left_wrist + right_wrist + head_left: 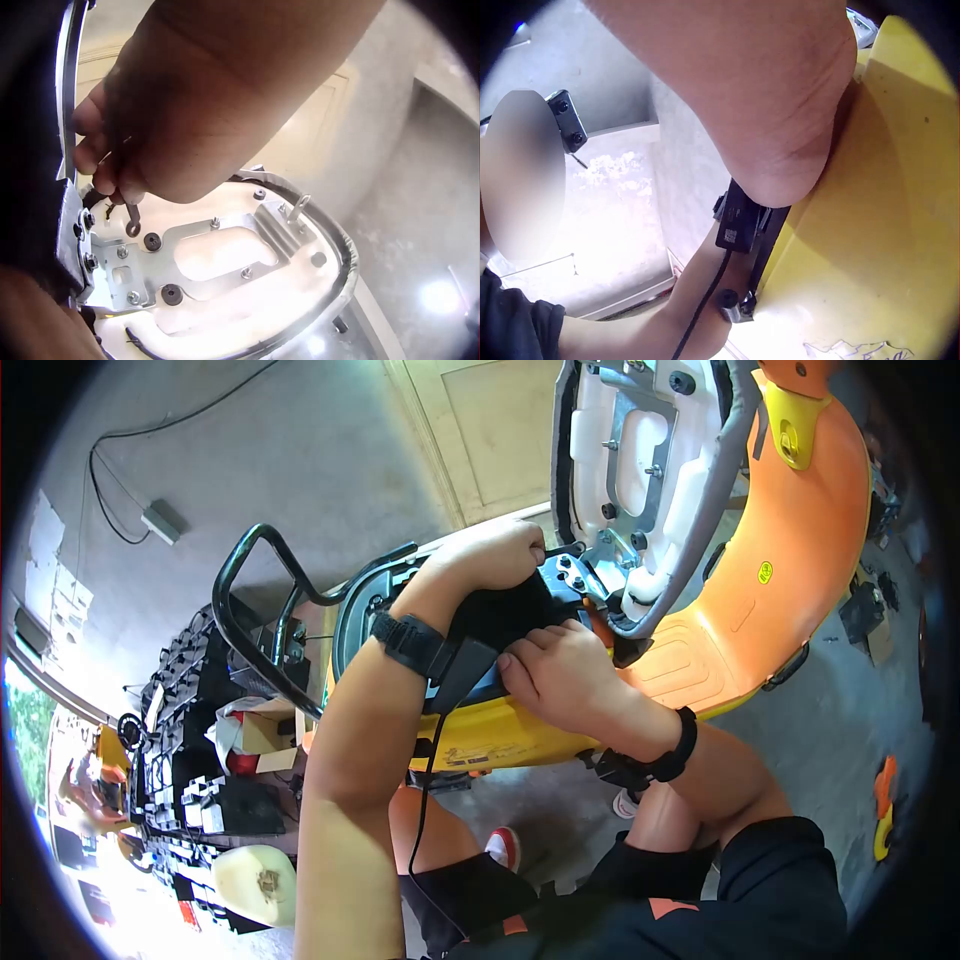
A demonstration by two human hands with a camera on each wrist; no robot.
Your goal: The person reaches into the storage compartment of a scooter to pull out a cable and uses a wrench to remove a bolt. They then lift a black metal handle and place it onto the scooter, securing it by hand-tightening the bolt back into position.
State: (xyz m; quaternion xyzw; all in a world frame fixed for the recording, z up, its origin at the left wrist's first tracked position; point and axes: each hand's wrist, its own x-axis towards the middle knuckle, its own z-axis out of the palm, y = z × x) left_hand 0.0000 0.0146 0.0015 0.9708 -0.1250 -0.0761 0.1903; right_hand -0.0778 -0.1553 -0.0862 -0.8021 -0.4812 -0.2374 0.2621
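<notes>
My left hand (490, 555) reaches over the scooter's open storage well, near the metal seat hinge (572, 572). Its curled fingers grip a slim dark wrench, and the ring end (133, 227) sticks out below them in the left wrist view. My right hand (570, 675) rests at the near rim of the well, above the yellow side panel (500, 738). Its fingers bend inward over the edge and the fingertips are hidden; I cannot tell whether they hold anything. The raised seat (640, 470) shows its white underside, with a metal bracket (180, 255) bolted on.
A black grab rail (228, 575) curves at the scooter's rear, left of the hands. The orange front section (800, 550) stands right. Black parts (185, 710) and an open cardboard box (272, 732) are at left. Orange-and-yellow tools (884, 805) lie on the floor at right.
</notes>
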